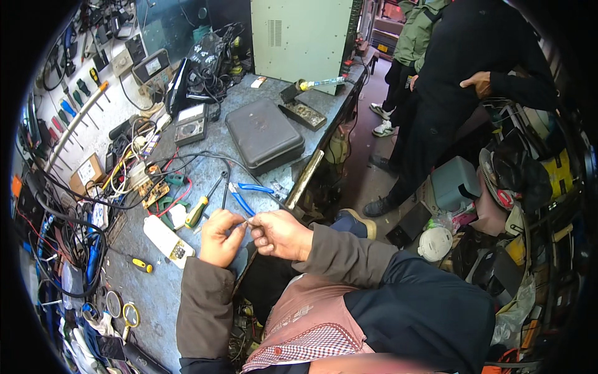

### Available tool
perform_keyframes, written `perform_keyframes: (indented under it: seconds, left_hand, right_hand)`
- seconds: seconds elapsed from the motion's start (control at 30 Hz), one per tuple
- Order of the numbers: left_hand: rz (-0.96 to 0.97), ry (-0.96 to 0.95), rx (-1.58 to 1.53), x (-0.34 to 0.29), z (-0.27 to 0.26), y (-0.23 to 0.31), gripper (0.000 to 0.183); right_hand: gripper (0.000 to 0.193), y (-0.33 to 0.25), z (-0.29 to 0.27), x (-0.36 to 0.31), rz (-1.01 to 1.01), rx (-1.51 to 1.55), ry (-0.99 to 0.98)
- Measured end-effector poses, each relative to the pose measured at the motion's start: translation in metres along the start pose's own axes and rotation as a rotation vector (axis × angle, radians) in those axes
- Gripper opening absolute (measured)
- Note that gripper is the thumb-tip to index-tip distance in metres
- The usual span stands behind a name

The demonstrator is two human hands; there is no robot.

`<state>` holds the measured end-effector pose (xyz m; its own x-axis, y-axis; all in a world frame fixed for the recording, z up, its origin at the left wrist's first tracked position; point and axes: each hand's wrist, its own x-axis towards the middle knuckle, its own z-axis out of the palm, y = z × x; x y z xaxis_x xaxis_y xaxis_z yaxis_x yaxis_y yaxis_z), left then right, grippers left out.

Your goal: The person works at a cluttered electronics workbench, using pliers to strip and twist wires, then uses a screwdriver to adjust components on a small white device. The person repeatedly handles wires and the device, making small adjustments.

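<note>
Two hands (pixel 220 239) (pixel 279 235), grip pinched on a tiny piece (pixel 246 225), scuffed blue workbench (pixel 156 296), tool-hung wall (pixel 119 118), people (pixel 464 71) beyond.

A tiny, slender, dark piece of unclear material (pixel 246 223) sits pinched between the fingertips of both hands, the left hand (pixel 222 238) at its nine o'clock and the right hand (pixel 278 235) at its three o'clock. Fingers cover most of it, so its full shape and tilt cannot be told. It lies toward eight o'clock from the view's centre.
</note>
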<state>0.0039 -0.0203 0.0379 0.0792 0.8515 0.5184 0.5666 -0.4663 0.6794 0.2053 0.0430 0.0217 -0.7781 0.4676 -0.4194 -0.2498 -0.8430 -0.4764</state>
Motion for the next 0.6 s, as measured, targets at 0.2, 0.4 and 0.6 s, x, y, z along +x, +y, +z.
perform_keyframes:
  seconds: [0.2,0.4,0.6]
  left_hand:
    - [-0.264,0.045,-0.356,-0.006,0.000,-0.012,0.002]
    - [-0.274,-0.012,-0.362,-0.007,-0.002,-0.015,0.003]
    - [0.049,0.038,0.090,-0.002,0.004,0.003,0.009]
  right_hand:
    - [0.019,0.006,0.001,-0.003,-1.184,-1.153,0.040]
    - [0.015,-0.009,0.000,-0.003,-1.570,-1.581,0.039]
    - [0.017,0.001,-0.006,0.008,-0.204,-0.057,-0.104]
